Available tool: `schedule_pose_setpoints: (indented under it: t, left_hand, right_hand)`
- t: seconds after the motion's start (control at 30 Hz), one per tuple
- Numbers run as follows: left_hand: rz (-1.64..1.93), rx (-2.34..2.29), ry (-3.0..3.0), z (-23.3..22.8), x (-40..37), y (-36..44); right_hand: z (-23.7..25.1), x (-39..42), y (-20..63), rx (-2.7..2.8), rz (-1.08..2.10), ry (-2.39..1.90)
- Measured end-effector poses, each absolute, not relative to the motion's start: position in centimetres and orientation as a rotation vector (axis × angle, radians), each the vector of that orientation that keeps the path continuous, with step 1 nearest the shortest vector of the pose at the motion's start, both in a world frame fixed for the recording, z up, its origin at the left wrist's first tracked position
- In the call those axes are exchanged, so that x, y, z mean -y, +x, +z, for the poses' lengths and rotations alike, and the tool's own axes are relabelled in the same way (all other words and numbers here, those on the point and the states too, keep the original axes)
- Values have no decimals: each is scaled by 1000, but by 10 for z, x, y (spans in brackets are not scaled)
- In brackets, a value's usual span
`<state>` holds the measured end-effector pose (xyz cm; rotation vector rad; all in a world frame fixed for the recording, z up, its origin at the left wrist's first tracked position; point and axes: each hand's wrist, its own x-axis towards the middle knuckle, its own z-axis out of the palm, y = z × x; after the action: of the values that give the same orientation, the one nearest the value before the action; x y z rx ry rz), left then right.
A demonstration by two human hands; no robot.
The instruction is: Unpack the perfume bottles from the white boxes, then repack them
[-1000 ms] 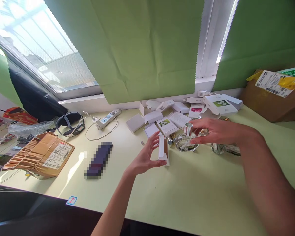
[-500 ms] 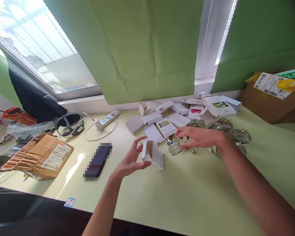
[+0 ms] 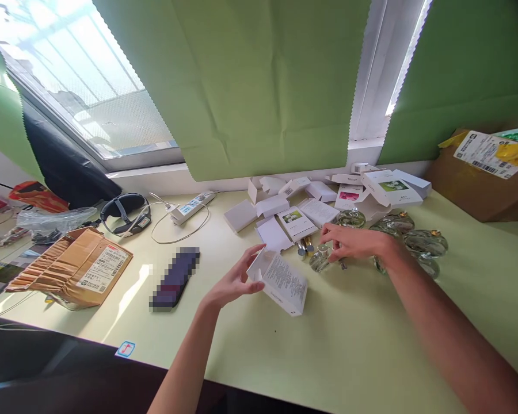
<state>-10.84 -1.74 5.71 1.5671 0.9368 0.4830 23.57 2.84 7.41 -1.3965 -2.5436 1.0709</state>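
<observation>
Green curtain (image 3: pixel 250 86) over the window side, pale table (image 3: pixel 371 351) below, boxes (image 3: pixel 293 224) piled toward the sill. Our left hand (image 3: pixel 233 284) had the white box (image 3: pixel 290 286) pinched at its open end, thumb and fingers clamped on the edges. Key relation: box tilted, long axis running from the fingers down to the right, open end facing the left hand, so away from the bottle (image 3: pixel 318 263). The bottle sat right of the box and a bit farther from us, apart from it; the right hand (image 3: pixel 345 241) was nearer. Right fingers were curled at the cap, bottle body just below and left of the fingertips; partly hidden, so we couldn't tell if they were clamped. Two metallic tubes (image 3: pixel 304 247) lay just beyond the bottle's left side, more bottles (image 3: pixel 427 244) past the right wrist.
</observation>
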Motion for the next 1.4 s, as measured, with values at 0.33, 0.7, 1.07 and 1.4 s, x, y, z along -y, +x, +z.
schedule_pose_setpoints:
  t: [0.33, 0.7, 1.07, 1.4]
  left_hand:
    - [501, -1323, 2040, 73, -19, -109]
    - [137, -1440, 2436, 38, -61, -35]
    - [593, -968, 1979, 121, -45, -55]
    - [611, -149, 1460, 119, -50, 0]
  right_hand:
    - [83, -22, 241, 2511, 1063, -1571]
    - [122, -2, 264, 2340, 1004, -1674]
    - [139, 5, 268, 2077, 840, -1566]
    - [130, 10, 268, 1655, 1380, -1196]
